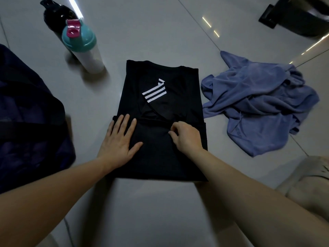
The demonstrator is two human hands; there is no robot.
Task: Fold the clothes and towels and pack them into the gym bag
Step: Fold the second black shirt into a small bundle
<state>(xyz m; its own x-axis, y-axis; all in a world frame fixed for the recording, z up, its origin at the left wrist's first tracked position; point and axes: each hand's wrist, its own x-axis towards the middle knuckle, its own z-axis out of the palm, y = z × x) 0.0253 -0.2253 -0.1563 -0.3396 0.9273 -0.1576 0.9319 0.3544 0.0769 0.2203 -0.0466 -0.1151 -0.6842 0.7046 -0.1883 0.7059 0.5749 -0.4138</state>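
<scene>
A black fabric shirt with white stripes (181, 97) lies flat, partly folded. A crumpled blue cloth (258, 104) lies just right of it. A dark navy gym bag (30, 122) sits to its left.

Teal-lidded shaker (83, 49) beside black bottle (57, 16)

Bare left forearm (53, 184), bare right forearm (249, 184), pale shorts (306, 168).
The shorts are creased grey-beige cloth, lying over the leg (309, 196) at the lower right edge.
</scene>
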